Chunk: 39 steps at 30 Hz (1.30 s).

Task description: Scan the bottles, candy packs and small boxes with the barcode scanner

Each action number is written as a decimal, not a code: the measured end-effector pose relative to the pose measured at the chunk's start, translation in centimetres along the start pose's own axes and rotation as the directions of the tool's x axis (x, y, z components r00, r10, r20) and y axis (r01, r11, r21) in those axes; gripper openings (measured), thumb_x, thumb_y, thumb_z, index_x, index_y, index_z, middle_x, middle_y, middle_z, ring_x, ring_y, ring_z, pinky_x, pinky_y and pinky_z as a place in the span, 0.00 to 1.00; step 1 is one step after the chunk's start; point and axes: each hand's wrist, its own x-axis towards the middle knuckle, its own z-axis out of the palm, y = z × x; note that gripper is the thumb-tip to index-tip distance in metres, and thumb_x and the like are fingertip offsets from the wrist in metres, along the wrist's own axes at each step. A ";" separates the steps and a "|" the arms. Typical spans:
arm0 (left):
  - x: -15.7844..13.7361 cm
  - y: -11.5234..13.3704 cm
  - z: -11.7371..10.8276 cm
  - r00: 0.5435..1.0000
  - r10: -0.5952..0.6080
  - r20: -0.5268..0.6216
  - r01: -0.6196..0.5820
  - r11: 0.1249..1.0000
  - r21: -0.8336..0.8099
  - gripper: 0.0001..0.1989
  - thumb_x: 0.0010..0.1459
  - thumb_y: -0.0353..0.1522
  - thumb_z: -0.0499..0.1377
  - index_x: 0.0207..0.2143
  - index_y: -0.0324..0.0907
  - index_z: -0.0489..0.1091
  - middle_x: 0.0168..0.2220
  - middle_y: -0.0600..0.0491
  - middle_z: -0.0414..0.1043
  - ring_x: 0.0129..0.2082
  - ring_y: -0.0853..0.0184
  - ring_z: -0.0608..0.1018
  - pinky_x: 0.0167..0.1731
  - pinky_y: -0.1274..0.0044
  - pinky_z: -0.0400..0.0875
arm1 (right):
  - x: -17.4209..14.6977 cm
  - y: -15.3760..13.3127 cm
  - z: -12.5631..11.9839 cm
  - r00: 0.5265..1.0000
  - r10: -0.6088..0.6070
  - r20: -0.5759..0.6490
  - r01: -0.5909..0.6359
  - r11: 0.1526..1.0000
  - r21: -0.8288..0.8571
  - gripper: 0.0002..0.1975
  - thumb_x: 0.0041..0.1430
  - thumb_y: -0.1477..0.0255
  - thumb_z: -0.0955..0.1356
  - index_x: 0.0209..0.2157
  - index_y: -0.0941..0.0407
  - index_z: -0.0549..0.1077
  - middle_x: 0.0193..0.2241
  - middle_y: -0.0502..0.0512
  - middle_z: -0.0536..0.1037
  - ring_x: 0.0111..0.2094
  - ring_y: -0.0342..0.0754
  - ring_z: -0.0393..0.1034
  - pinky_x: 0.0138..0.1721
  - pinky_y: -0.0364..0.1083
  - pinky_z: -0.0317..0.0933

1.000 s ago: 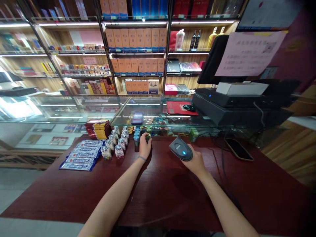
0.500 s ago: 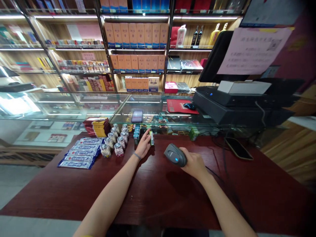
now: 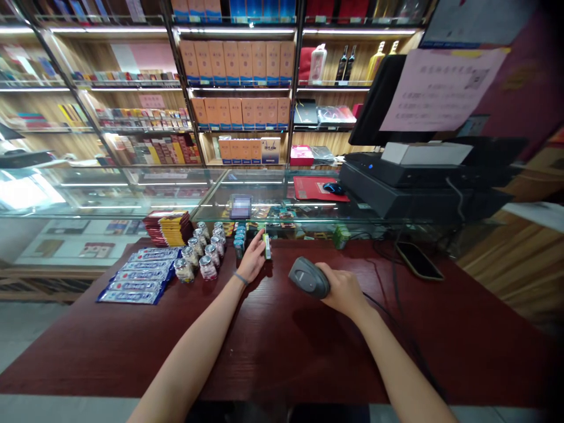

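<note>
My right hand (image 3: 341,288) is wrapped round the handle of a dark grey barcode scanner (image 3: 309,277), held above the dark red table with its head pointing left. A cable runs from it off to the right. Farther forward, my left hand (image 3: 252,261) has its fingers along a small green-and-white box (image 3: 267,247) that stands on the table; the fingertips are partly hidden. Just left of that hand is a row of small blue-green containers (image 3: 239,244). Beyond them stand two rows of small lidded jars (image 3: 208,267).
Blue-and-white packets (image 3: 136,276) and stacked red and yellow packs (image 3: 167,228) lie at left. A phone (image 3: 419,261) and a green box (image 3: 341,236) are at right. Behind are a glass counter (image 3: 211,205), a mouse (image 3: 333,188), a monitor (image 3: 376,106) and stocked shelves.
The view has shifted slightly, so everything sits a little further left. The blue light on the scanner no longer shows. Both hands keep nearly the same pose.
</note>
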 end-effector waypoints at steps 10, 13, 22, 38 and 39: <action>-0.6 0.1 2.1 0.998 0.051 -0.044 -0.044 0.988 0.147 0.35 0.56 0.43 0.66 0.64 0.52 0.61 0.42 0.52 0.74 0.37 0.70 0.79 0.33 0.80 0.74 | -0.3 2.9 -1.1 0.961 0.176 -0.213 -0.183 0.983 -0.014 0.15 0.49 0.69 0.69 0.41 0.53 0.72 0.22 0.51 0.80 0.25 0.52 0.77 0.26 0.42 0.57; -0.4 -0.3 4.2 0.993 0.100 -0.056 -0.085 0.969 0.231 0.33 0.54 0.41 0.66 0.61 0.48 0.62 0.42 0.51 0.74 0.36 0.69 0.79 0.33 0.78 0.74 | -0.8 4.4 -1.9 0.925 0.262 -0.274 -0.277 0.961 -0.015 0.14 0.50 0.68 0.69 0.41 0.53 0.71 0.23 0.52 0.80 0.25 0.53 0.77 0.26 0.43 0.57; 1.7 -4.4 13.2 0.968 0.249 -0.023 -0.222 0.899 0.379 0.16 0.50 0.32 0.67 0.40 0.41 0.67 0.40 0.49 0.77 0.41 0.63 0.80 0.45 0.68 0.75 | -2.7 8.6 -4.0 0.778 0.458 -0.430 -0.503 0.864 0.009 0.15 0.52 0.63 0.69 0.41 0.53 0.71 0.23 0.54 0.80 0.24 0.56 0.77 0.25 0.44 0.59; 4.0 -12.8 22.5 0.942 0.334 0.010 -0.268 0.736 0.622 0.13 0.51 0.25 0.67 0.37 0.40 0.68 0.36 0.52 0.69 0.37 0.66 0.74 0.40 0.72 0.72 | -4.6 11.0 -5.9 0.589 0.677 -0.441 -0.665 0.716 0.212 0.18 0.52 0.60 0.68 0.42 0.54 0.69 0.29 0.61 0.82 0.32 0.62 0.79 0.30 0.49 0.65; 4.1 -13.1 22.6 0.941 0.337 0.006 -0.267 0.733 0.626 0.13 0.51 0.25 0.67 0.37 0.40 0.68 0.36 0.52 0.68 0.37 0.66 0.74 0.40 0.71 0.72 | -4.6 11.0 -5.9 0.589 0.676 -0.442 -0.665 0.717 0.211 0.17 0.52 0.61 0.68 0.41 0.54 0.69 0.29 0.61 0.82 0.32 0.62 0.79 0.30 0.49 0.65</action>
